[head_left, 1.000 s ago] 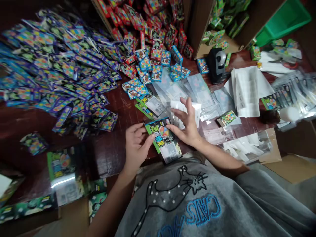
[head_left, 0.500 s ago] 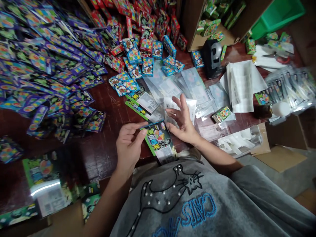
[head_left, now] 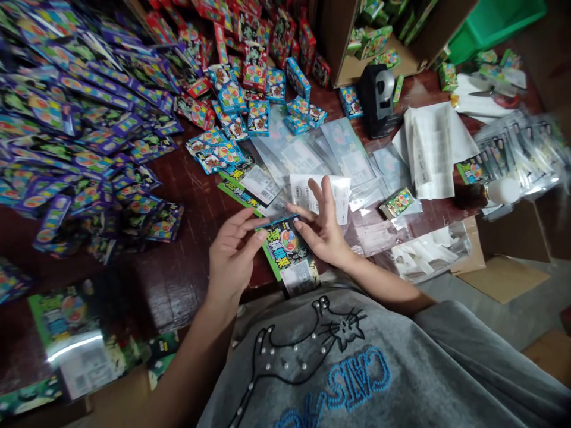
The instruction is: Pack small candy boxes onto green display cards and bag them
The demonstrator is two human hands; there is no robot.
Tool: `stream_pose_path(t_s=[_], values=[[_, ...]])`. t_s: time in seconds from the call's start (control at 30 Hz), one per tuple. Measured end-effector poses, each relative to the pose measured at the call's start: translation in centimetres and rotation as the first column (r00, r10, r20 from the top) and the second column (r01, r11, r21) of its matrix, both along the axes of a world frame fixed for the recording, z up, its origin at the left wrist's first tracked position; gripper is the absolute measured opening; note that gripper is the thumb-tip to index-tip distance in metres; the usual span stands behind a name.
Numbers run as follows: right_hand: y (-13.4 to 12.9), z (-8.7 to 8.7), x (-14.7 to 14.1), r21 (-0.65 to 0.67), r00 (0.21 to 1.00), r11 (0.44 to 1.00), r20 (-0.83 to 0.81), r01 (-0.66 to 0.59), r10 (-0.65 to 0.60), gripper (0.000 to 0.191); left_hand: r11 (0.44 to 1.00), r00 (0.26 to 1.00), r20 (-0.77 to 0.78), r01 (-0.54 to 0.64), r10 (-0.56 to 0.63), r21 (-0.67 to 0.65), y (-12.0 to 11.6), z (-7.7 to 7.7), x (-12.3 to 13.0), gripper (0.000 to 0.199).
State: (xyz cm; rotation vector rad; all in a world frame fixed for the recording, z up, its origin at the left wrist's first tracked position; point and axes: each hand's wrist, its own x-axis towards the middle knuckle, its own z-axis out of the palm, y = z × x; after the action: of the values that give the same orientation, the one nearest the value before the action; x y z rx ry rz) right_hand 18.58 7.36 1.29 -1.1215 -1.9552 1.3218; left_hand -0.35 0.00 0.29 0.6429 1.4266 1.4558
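Note:
A black and green printed bag (head_left: 289,249) lies at the table's front edge, close to my body. My left hand (head_left: 234,252) pinches its upper left corner between thumb and fingers. My right hand (head_left: 325,229) is at its upper right corner, thumb and index finger on the bag's top edge, the other fingers raised. Just beyond my right hand is a white sheet of round stickers (head_left: 342,199), partly covered by the fingers. More printed bags (head_left: 256,181) and clear bags (head_left: 303,154) lie behind my hands.
Purple packets (head_left: 102,119) are heaped at the left, with red boxes (head_left: 281,35) and blue boxes (head_left: 259,117) at the back. A black tape dispenser (head_left: 377,101), sticker sheets (head_left: 430,148), a white-capped bottle (head_left: 502,191) and scissors (head_left: 504,100) are to the right.
My right thumb and index finger have moved left onto the bag's top edge. The table's contents have shifted slightly left in view.

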Motion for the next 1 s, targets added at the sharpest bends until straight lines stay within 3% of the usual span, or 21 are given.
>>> stream_pose_path(t_s=[0.2,0.3,0.37,0.5,0.63,0.73,1.0], values=[[0.6,-0.3,0.1,0.062,1.000,0.998,-0.002,-0.020,0.020,0.113,0.998,0.997,-0.046,0.059,-0.060,-0.037,0.0,-0.2,-0.4,0.056],[1.1,-0.6,1.0,0.032,0.997,0.999,-0.060,-0.040,0.041,0.114,0.994,0.982,-0.154,0.102,-0.106,-0.034,-0.4,0.1,-0.3,0.035],[1.5,-0.7,1.7,0.032,0.990,0.996,-0.111,-0.082,0.085,0.118,0.988,0.957,-0.245,0.152,-0.155,-0.029,-0.5,0.6,-0.3,0.021],[2.2,-0.3,2.7,0.018,0.960,0.991,-0.247,-0.134,0.135,0.122,0.967,0.910,-0.326,0.244,-0.255,-0.074,-0.1,2.4,-0.1,0.017],[3.0,0.8,2.5,-0.096,0.948,0.984,-0.294,-0.153,0.118,0.116,0.961,0.916,-0.294,0.246,-0.274,-0.127,1.0,4.1,0.1,0.019],[3.8,1.3,2.5,-0.209,0.938,0.964,-0.335,-0.164,0.087,0.125,0.957,0.922,-0.270,0.240,-0.278,-0.166,1.8,4.6,-0.2,0.019],[6.4,-0.7,2.3,-0.388,0.907,0.903,-0.420,-0.182,0.002,0.144,0.938,0.951,-0.067,0.286,-0.303,-0.194,3.7,3.0,-1.5,0.029]])
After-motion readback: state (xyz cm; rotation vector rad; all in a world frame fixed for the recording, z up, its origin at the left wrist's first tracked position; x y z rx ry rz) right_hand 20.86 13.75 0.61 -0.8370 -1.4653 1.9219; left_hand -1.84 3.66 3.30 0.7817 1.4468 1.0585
